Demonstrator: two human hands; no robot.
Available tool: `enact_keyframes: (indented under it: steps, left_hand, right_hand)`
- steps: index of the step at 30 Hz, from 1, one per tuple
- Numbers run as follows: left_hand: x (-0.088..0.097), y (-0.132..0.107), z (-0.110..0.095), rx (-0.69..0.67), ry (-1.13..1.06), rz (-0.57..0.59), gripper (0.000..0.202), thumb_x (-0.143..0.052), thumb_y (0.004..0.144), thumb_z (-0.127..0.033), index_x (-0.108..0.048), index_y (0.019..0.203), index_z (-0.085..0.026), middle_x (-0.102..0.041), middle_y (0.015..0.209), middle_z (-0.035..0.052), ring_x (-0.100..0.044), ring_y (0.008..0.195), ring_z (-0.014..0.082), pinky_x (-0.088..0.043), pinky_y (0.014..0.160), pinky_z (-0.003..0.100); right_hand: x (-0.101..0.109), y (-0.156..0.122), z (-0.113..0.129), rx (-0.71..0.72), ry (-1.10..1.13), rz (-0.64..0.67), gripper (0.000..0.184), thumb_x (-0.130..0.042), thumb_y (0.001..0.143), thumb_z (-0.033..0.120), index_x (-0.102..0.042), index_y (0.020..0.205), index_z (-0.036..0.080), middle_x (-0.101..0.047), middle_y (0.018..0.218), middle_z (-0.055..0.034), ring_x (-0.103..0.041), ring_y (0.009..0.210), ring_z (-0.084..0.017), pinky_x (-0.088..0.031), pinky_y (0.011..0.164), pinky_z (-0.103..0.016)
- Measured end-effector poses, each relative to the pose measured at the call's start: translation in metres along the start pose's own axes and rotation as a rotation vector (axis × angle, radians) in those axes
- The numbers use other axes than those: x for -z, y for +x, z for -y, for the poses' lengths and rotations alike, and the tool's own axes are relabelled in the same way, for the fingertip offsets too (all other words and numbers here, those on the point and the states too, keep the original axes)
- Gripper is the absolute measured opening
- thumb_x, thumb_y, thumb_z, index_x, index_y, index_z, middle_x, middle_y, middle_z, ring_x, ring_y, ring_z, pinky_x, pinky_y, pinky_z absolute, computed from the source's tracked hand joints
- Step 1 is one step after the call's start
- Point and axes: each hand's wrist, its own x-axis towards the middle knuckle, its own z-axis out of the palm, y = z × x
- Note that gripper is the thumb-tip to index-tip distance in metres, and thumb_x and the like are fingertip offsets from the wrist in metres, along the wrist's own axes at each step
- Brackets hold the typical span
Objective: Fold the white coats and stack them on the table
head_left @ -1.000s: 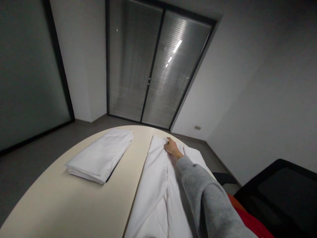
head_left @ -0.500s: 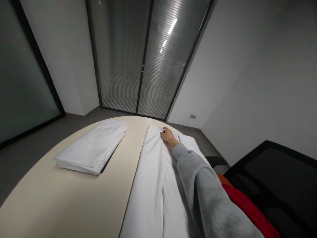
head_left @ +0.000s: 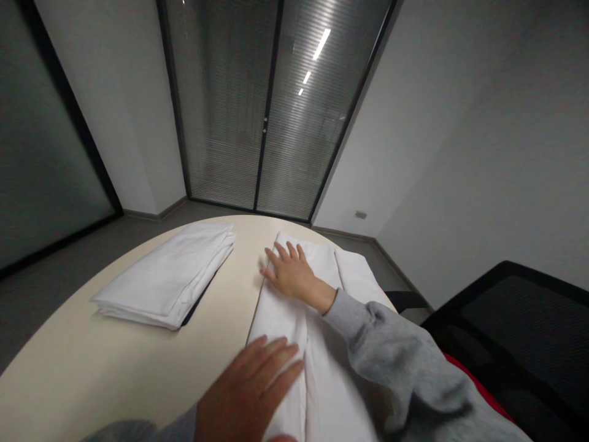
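Note:
A long white cloth (head_left: 317, 344) lies folded lengthwise on the right side of a cream oval table (head_left: 115, 362). My right hand (head_left: 291, 273) rests flat on the cloth's far part, fingers spread, open. My left hand (head_left: 251, 387) lies flat near me at the cloth's left edge, fingers stretched out and together, open. Both arms wear grey sleeves. A second white cloth, folded into a stack (head_left: 168, 273), sits on the table's far left, apart from both hands.
A black chair (head_left: 515, 331) stands at the right, with red fabric (head_left: 478, 387) beside my right sleeve. Beyond the table are grey floor, white walls and a dark-framed glass door with blinds (head_left: 267, 110).
My right hand let go of the cloth's far end, drew back toward me and now lies flat. My left hand has come into view and pressed onto the cloth.

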Motion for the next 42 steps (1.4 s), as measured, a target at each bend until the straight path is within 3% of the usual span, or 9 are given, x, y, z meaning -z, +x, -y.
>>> enact_keyframes:
  steps: [3, 9, 14, 18, 26, 30, 34, 38, 42]
  left_hand:
    - [-0.013, -0.001, 0.014, 0.183, 0.190, -0.053, 0.083, -0.052, 0.095, -0.071, -0.037, 0.159, -0.021, -0.045, 0.161, 0.0140, -0.042, 0.146, 0.0370, -0.027, 0.123, 0.060]
    - [-0.040, -0.007, 0.014, 0.126, 0.327, -0.089, 0.097, -0.037, 0.085, -0.090, -0.045, 0.156, -0.024, -0.042, 0.163, 0.0097, -0.032, 0.152, 0.0377, -0.008, 0.128, 0.061]
    - [-0.034, -0.007, 0.011, 0.117, 0.326, -0.043, 0.091, -0.039, 0.088, -0.086, -0.044, 0.157, -0.026, -0.040, 0.165, 0.0084, -0.029, 0.154, 0.0380, 0.001, 0.127, 0.064]
    - [-0.024, -0.008, 0.007, 0.095, 0.279, -0.015, 0.086, -0.043, 0.090, -0.083, -0.046, 0.155, -0.026, -0.042, 0.163, 0.0108, -0.032, 0.152, 0.0369, 0.001, 0.126, 0.065]
    - [0.035, 0.038, 0.028, 0.278, 0.083, -0.009, 0.044, -0.046, 0.103, -0.038, -0.055, 0.145, -0.026, -0.045, 0.162, 0.0071, -0.037, 0.151, 0.0247, -0.020, 0.127, 0.057]
    - [0.044, 0.087, 0.044, 0.342, 0.051, 0.060, 0.062, -0.052, 0.099, -0.046, -0.042, 0.156, -0.024, -0.031, 0.169, 0.0086, -0.026, 0.156, 0.0287, -0.013, 0.128, 0.058]
    - [0.014, 0.112, 0.044, 0.318, 0.020, 0.187, 0.069, -0.047, 0.100, -0.054, -0.033, 0.161, -0.026, -0.025, 0.171, 0.0063, -0.016, 0.159, 0.0312, -0.007, 0.126, 0.064]
    - [-0.009, 0.103, 0.036, 0.308, 0.070, 0.225, 0.065, -0.031, 0.105, -0.058, -0.034, 0.162, -0.026, -0.029, 0.169, 0.0056, -0.018, 0.158, 0.0321, -0.004, 0.125, 0.068]
    - [-0.010, 0.071, 0.036, 0.330, 0.116, 0.207, 0.066, -0.028, 0.105, -0.061, -0.033, 0.162, -0.028, -0.029, 0.169, 0.0040, -0.020, 0.157, 0.0338, -0.006, 0.124, 0.069]
  right_hand:
    - [-0.012, -0.027, 0.018, 0.097, 0.122, 0.146, 0.074, -0.022, 0.102, 0.072, -0.028, 0.163, 0.031, -0.020, 0.172, -0.0058, -0.008, 0.157, -0.042, 0.001, 0.123, -0.066]
    - [-0.030, -0.033, 0.001, 0.066, 0.233, 0.179, 0.074, -0.019, 0.102, 0.072, -0.020, 0.165, 0.033, -0.016, 0.173, -0.0024, -0.008, 0.159, -0.031, -0.005, 0.127, -0.056]
    - [-0.030, -0.020, -0.002, 0.027, 0.191, 0.187, 0.073, -0.021, 0.103, 0.069, -0.019, 0.165, 0.029, -0.017, 0.172, -0.0026, -0.010, 0.160, -0.026, -0.006, 0.128, -0.051]
    - [-0.013, -0.034, 0.010, -0.082, 0.150, 0.101, 0.075, -0.030, 0.104, 0.061, -0.023, 0.164, 0.017, -0.011, 0.172, -0.0141, -0.005, 0.159, -0.034, -0.002, 0.127, -0.057]
    - [0.034, -0.194, 0.028, -0.120, 0.165, 0.027, 0.069, -0.051, 0.100, 0.052, -0.035, 0.161, 0.026, -0.017, 0.171, -0.0094, -0.010, 0.158, -0.035, -0.016, 0.127, -0.059]
    - [0.008, -0.263, 0.026, -0.142, 0.215, 0.010, 0.066, -0.052, 0.100, 0.047, -0.030, 0.162, 0.037, -0.012, 0.171, -0.0040, -0.009, 0.158, -0.035, -0.022, 0.124, -0.066]
    - [-0.023, -0.279, 0.025, -0.080, 0.184, -0.006, 0.069, -0.048, 0.102, 0.052, -0.020, 0.163, 0.036, -0.017, 0.168, -0.0076, -0.020, 0.155, -0.039, -0.025, 0.120, -0.072]
    - [-0.051, -0.275, 0.031, 0.013, 0.065, -0.122, 0.088, -0.054, 0.097, 0.062, -0.005, 0.164, 0.032, -0.023, 0.163, -0.0143, -0.031, 0.148, -0.047, -0.035, 0.111, -0.079]
    - [-0.083, -0.276, 0.036, 0.135, 0.009, -0.247, 0.088, -0.057, 0.100, 0.050, 0.000, 0.164, 0.032, -0.035, 0.159, -0.0140, -0.046, 0.141, -0.043, -0.048, 0.108, -0.068]
